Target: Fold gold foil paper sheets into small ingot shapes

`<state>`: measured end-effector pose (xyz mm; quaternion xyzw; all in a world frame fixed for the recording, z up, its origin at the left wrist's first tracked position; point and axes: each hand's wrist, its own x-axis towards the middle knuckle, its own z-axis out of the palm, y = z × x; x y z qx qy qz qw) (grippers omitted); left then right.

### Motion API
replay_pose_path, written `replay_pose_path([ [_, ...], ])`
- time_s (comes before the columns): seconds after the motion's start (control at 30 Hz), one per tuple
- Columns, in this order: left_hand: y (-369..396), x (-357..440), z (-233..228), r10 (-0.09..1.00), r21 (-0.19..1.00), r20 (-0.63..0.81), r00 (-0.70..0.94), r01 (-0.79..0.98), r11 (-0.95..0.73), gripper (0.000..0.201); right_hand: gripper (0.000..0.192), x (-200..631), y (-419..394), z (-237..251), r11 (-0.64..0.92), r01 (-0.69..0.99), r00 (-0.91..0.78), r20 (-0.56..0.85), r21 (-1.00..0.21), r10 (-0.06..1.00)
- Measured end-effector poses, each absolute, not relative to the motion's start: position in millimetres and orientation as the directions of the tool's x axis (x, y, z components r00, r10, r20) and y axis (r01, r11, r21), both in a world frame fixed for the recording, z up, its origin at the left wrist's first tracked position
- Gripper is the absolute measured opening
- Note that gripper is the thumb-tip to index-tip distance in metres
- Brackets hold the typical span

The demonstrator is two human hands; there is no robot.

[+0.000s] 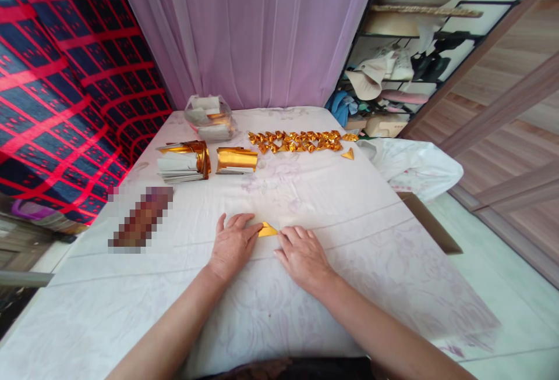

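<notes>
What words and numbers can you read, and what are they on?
None can be read.
White plastic bag: faint reddish marks, too blurred.
Box on the shelf: possible marks, too small.
Pixelated patch: hidden.
Folded gold paper: no writing visible.

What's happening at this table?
A person's two bare hands are on a small gold piece: left hand at its left end, right hand at its right. Beyond them on the cloth-covered table lie two stacks of gold-faced sheets and rows of folded gold pieces, with one loose piece nearby.
</notes>
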<state>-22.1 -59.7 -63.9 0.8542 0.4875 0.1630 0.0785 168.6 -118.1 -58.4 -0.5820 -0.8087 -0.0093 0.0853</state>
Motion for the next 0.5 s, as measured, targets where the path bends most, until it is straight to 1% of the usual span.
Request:
replay_pose_path([
  [0.1, -61.4, -19.3, -62.7, 0.849, 0.263, 0.218, 0.482, 0.809, -0.526, 0.027, 0.019, 170.3, -116.2, -56.2, 0.331, 0.938, -0.316, 0.143, -0.103, 0.938],
  [0.17, -62.2, -18.6, -63.3, 0.843, 0.249, 0.234, 0.485, 0.808, -0.534, 0.027, 0.016, 174.7, -115.1, -58.4, 0.319, 0.931, -0.289, 0.177, -0.178, 0.941],
  [0.27, -62.9, -19.1, -65.2, 0.836, 0.239, 0.252, 0.488, 0.805, -0.542, 0.028, 0.018, 183.4, -111.8, -66.4, 0.288, 0.898, -0.203, 0.266, -0.334, 0.942],
  [0.33, -63.1, -19.9, -66.2, 0.834, 0.241, 0.256, 0.489, 0.803, -0.545, 0.029, 0.02, 187.9, -108.3, -71.9, 0.252, 0.884, -0.137, 0.298, -0.393, 0.945],
  [0.4, -63.2, -20.4, -66.3, 0.836, 0.248, 0.252, 0.488, 0.803, -0.543, 0.029, 0.02, 190.0, -105.0, -75.4, 0.23, 0.88, -0.105, 0.302, -0.415, 0.947],
  [0.5, -63.7, -20.9, -65.4, 0.839, 0.264, 0.248, 0.485, 0.799, -0.54, 0.026, 0.02, 189.7, -101.5, -77.2, 0.234, 0.876, -0.107, 0.303, -0.422, 0.947],
])
